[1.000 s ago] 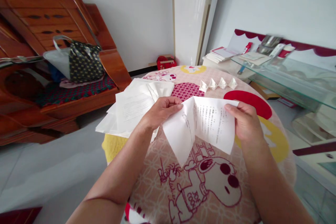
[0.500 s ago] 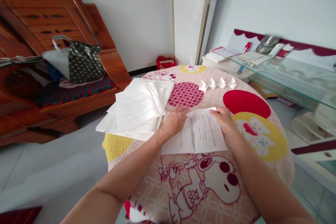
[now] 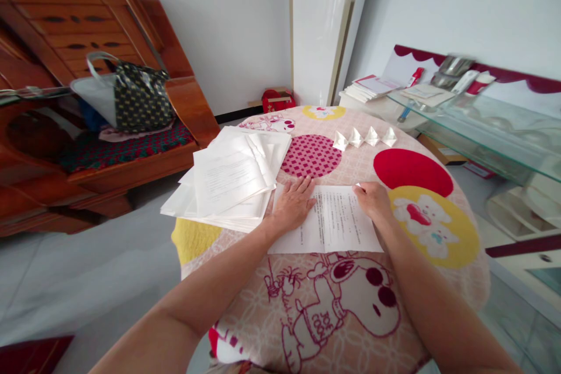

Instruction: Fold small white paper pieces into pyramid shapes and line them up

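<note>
A printed sheet of paper lies flat on the round table with a cartoon-print cloth. My left hand rests flat on the sheet's left half, fingers stretched out. My right hand presses on the sheet's upper right corner with fingers bent down. A loose stack of white sheets lies just left of my left hand, overhanging the table's edge. Several small folded paper shapes stand in a row at the far side of the table.
A wooden bench with a dotted bag stands to the left. A tall white air conditioner stands at the back wall. A glass shelf with books and containers runs along the right, close to the table's edge.
The sheet was held up in both hands with a fold in it. It came down onto the table, and both hands now press it flat.
</note>
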A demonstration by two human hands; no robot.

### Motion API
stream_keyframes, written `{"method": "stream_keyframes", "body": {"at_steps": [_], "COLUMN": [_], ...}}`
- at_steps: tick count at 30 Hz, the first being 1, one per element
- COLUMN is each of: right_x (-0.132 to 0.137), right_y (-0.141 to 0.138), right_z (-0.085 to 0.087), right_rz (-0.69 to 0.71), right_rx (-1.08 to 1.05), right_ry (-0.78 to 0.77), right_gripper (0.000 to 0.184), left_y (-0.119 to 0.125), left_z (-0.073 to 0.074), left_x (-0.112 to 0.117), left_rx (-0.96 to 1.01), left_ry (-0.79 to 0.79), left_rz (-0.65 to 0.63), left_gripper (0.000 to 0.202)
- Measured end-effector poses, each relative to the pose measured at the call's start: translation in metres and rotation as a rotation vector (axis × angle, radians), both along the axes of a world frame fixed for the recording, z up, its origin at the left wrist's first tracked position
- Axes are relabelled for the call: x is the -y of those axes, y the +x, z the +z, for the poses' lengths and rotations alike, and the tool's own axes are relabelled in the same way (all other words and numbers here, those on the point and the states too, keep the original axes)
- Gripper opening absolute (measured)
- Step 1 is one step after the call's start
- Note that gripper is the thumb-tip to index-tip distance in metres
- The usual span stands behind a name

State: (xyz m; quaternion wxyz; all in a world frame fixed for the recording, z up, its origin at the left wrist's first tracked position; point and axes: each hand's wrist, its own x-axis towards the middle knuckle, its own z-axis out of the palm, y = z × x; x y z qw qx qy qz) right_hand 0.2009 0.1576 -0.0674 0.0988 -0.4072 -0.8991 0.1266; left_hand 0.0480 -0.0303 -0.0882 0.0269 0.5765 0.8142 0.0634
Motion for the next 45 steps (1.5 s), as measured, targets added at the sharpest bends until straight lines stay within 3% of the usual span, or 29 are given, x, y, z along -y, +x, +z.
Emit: {"method": "stream_keyframes", "body": {"at_steps": [8, 17, 20, 24, 26, 30, 34, 45], "right_x": [0.010, 0.000, -0.005, 0.000, 0.006, 0.018, 0.025, 0.028], "right_y": [0.000, 0.006, 0.012, 0.034, 0.045, 0.058, 0.060, 0.069], "right_z": [0.006, -0.003, -0.002, -0.002, -0.004, -0.005, -0.002, 0.000], "right_rz": [-0.048, -0.036, -0.044, -0.143, -0.143, -0.044, -0.044, -0.080], "right_rx": [0.188, 0.062, -0.085, -0.280, -0.312, -0.311, -0.252, -0.278], "right_ry": [0.046, 0.057, -0.078, -0.487, -0.566, -0.439, -0.325, -0.318], "right_gripper": [0.039, 0.034, 0.039, 0.045, 0.042, 0.040, 0.039, 0.040], "left_y": [-0.002, -0.002, -0.002, -0.002, -0.002, -0.001, -0.001, -0.001], "left_z": [-0.002, -0.004, -0.005, -0.006, -0.005, -0.004, -0.003, -0.005], "left_x": [0.000, 0.001, 0.000, -0.001, -0.001, -0.001, -0.001, -0.001], "left_rx": [-0.011, 0.000, 0.003, 0.002, 0.004, 0.003, 0.003, -0.006], "left_ry": [0.014, 0.059, 0.075, 0.078, 0.075, 0.067, 0.071, 0.095], "left_rz": [-0.008, -0.014, -0.014, -0.009, -0.006, -0.009, -0.009, -0.005], "left_gripper": [0.058, 0.057, 0.056, 0.055, 0.055, 0.055, 0.055, 0.055]}}
